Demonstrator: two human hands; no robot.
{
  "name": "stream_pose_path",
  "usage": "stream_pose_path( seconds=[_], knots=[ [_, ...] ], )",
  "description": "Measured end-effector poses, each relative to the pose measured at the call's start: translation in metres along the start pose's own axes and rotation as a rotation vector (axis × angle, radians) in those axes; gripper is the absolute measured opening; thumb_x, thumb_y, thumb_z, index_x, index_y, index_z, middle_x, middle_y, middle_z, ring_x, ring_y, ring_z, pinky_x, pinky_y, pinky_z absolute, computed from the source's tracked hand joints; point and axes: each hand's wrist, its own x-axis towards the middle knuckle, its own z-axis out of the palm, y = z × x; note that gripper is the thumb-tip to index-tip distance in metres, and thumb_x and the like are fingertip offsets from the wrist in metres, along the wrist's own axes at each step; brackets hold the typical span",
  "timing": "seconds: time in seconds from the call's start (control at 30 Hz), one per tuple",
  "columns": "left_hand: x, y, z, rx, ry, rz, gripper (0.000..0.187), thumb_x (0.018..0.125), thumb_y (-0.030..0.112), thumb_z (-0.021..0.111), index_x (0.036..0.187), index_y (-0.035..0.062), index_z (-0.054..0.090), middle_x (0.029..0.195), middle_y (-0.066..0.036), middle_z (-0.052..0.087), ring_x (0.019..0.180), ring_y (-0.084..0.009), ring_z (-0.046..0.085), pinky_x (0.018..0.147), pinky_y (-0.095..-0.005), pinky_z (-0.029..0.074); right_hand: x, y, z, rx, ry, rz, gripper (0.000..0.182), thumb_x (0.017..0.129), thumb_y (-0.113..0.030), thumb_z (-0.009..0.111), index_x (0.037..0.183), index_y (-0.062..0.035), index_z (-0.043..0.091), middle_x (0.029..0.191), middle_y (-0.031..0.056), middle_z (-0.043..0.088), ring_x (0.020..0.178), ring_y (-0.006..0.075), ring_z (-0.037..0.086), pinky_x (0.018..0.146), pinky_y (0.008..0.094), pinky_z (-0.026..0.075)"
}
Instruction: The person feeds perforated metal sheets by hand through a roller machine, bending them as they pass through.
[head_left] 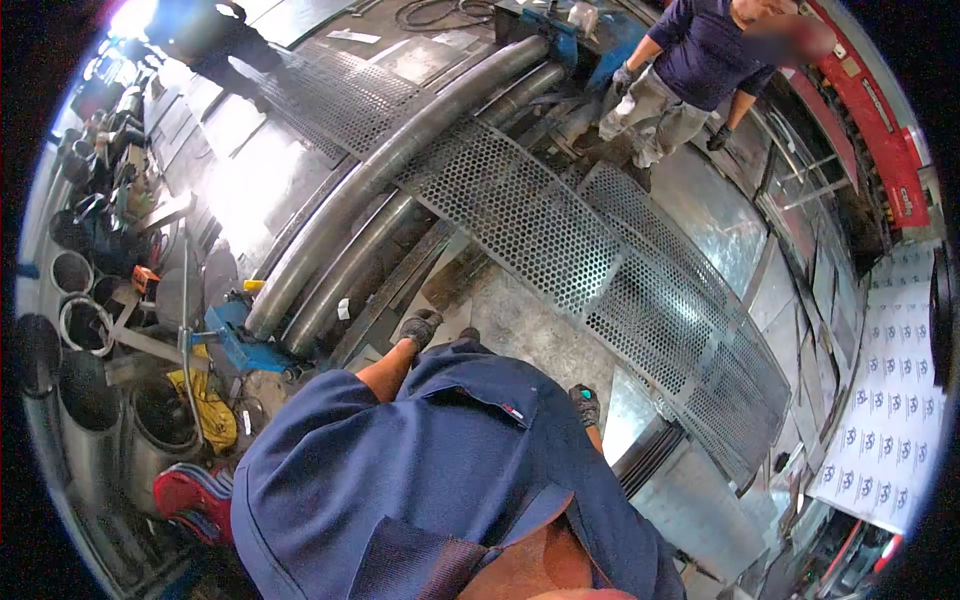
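Note:
My left hand [422,326], in a dark work glove with the wrist bare, hangs in front of my body beside the near roller [350,270] and the dark metal bars along it. Its fingers look loosely bent and apart, with nothing visible in them. My right hand [586,404], gloved with a turquoise patch, is low by my right side, left of the perforated metal sheet [640,340]; its fingers are mostly hidden. The long sheet passes over the near roller and under the thick upper roller [400,140], stretching toward the lower right. Neither hand touches it.
A co-worker [700,60] in dark top and gloves stands beyond the sheet. The rollers end in blue machine frames [250,340]. Pipes [90,390], a yellow cloth [205,410] and a red object [190,495] lie left. A red machine [875,120] and stacked sheets stand right.

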Motion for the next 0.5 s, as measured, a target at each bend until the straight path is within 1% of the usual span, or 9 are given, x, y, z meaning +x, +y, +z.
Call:
stream_pose_path(
  seconds=[0.07, 0.13, 0.17, 0.2, 0.23, 0.3, 0.33, 0.43, 0.5],
  knots=[
    [0.012, -0.013, 0.003, -0.010, -0.020, 0.025, 0.035, 0.080, 0.038, 0.063, 0.098, 0.0088, 0.067, 0.064, -0.006, 0.062, 0.050, -0.0159, 0.055, 0.048, -0.0306, 0.043, -0.002, -0.006, 0.008, 0.316, 0.023, 0.103, 0.020, 0.079, -0.028, 0.059, 0.073, -0.0097, 0.054, 0.067, 0.0114, 0.059, 0.061, 0.0279, 0.061, 0.052, 0.0408, 0.046],
    [0.021, -0.022, 0.003, -0.006, -0.052, 0.061, 0.035, 0.081, 0.039, 0.063, 0.099, 0.0093, 0.067, 0.063, -0.006, 0.061, 0.050, -0.0155, 0.055, 0.046, -0.0297, 0.042, -0.008, 0.008, 0.023, 0.466, 0.054, -0.068, 0.017, 0.081, -0.028, 0.059, 0.081, -0.0115, 0.054, 0.069, 0.0125, 0.059, 0.060, 0.0284, 0.061, 0.050, 0.0414, 0.048],
    [0.012, -0.010, -0.005, -0.043, -0.065, -0.012, 0.037, 0.079, 0.037, 0.064, 0.100, 0.0071, 0.067, 0.079, -0.010, 0.064, 0.068, -0.0199, 0.059, 0.062, -0.0317, 0.045, -0.007, 0.019, 0.032, 0.541, 0.060, -0.156, 0.016, 0.082, -0.028, 0.058, 0.085, -0.0125, 0.053, 0.071, 0.0131, 0.060, 0.059, 0.0286, 0.060, 0.049, 0.0417, 0.049],
    [0.009, -0.004, -0.009, -0.075, -0.081, -0.085, 0.038, 0.078, 0.035, 0.065, 0.102, 0.0049, 0.066, 0.095, -0.013, 0.068, 0.085, -0.0244, 0.063, 0.078, -0.0337, 0.047, -0.028, -0.020, 0.020, 0.506, 0.065, 0.018, 0.015, 0.082, -0.028, 0.057, 0.086, -0.0128, 0.054, 0.071, 0.0128, 0.060, 0.059, 0.0280, 0.061, 0.049, 0.0414, 0.049],
    [0.011, -0.005, -0.009, -0.042, -0.117, -0.066, 0.038, 0.078, 0.035, 0.065, 0.102, 0.0049, 0.066, 0.095, -0.013, 0.068, 0.085, -0.0244, 0.063, 0.078, -0.0337, 0.047, -0.037, -0.031, 0.019, 0.533, 0.065, 0.136, 0.015, 0.082, -0.027, 0.057, 0.087, -0.0128, 0.055, 0.071, 0.0127, 0.060, 0.060, 0.0275, 0.061, 0.049, 0.0410, 0.049],
    [0.014, -0.006, -0.015, -0.136, -0.135, -0.109, 0.036, 0.077, 0.031, 0.067, 0.102, 0.0046, 0.066, 0.080, -0.009, 0.067, 0.064, -0.0188, 0.061, 0.062, -0.0322, 0.049, -0.046, -0.029, 0.027, 0.651, 0.068, 0.308, 0.016, 0.083, -0.028, 0.054, 0.088, -0.0124, 0.057, 0.071, 0.0126, 0.061, 0.060, 0.0267, 0.062, 0.048, 0.0399, 0.048],
    [0.011, -0.002, -0.019, -0.203, -0.141, -0.155, 0.034, 0.077, 0.031, 0.066, 0.100, 0.0052, 0.066, 0.069, -0.006, 0.063, 0.051, -0.0153, 0.055, 0.047, -0.0302, 0.044, -0.042, -0.009, 0.039, 0.674, 0.119, 0.256, 0.022, 0.083, -0.030, 0.053, 0.091, -0.0094, 0.058, 0.071, 0.0128, 0.062, 0.061, 0.0262, 0.062, 0.050, 0.0401, 0.048],
    [0.016, -0.008, -0.032, -0.202, -0.221, -0.042, 0.032, 0.077, 0.030, 0.067, 0.098, 0.0061, 0.066, 0.065, -0.006, 0.060, 0.049, -0.0158, 0.054, 0.042, -0.0295, 0.041, -0.038, 0.018, 0.051, 0.573, 0.160, 0.366, 0.024, 0.082, -0.028, 0.054, 0.090, -0.0057, 0.058, 0.071, 0.0133, 0.063, 0.062, 0.0256, 0.062, 0.055, 0.0409, 0.048],
    [0.019, -0.007, -0.029, -0.352, -0.228, -0.191, 0.028, 0.077, 0.028, 0.068, 0.095, 0.0078, 0.066, 0.065, -0.006, 0.060, 0.049, -0.0173, 0.055, 0.042, -0.0308, 0.042, -0.040, 0.047, 0.068, 0.708, 0.328, 0.333, 0.024, 0.081, -0.027, 0.054, 0.088, -0.0043, 0.060, 0.072, 0.0133, 0.063, 0.064, 0.0255, 0.063, 0.060, 0.0409, 0.049]
  ],
)
